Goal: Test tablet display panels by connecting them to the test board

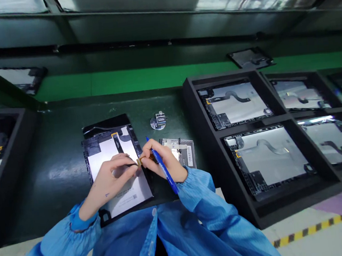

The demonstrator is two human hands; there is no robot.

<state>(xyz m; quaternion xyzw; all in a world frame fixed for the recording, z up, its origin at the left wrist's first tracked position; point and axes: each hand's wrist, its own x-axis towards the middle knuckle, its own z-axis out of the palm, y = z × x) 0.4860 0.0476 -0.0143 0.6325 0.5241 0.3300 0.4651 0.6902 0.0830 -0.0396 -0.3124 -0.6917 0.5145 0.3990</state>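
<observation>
A tablet screen panel with a bright silvery back and black frame lies on the dark green bench before me. Over its right side, my left hand pinches the black ribbon cable that runs down from the panel's top edge. Facing it, my right hand pinches a small gold-coloured connector piece at the cable's end. A blue pen is also tucked between the right hand's fingers, pointing up and left. Whether the two ends are joined is hidden by fingertips.
Right of the panel lies a test board with a label. Beyond it stands a small metal fixture on a clear disc. A black divided tray with several similar panels fills the right; another tray stands left. Further panels rest on the green ledge.
</observation>
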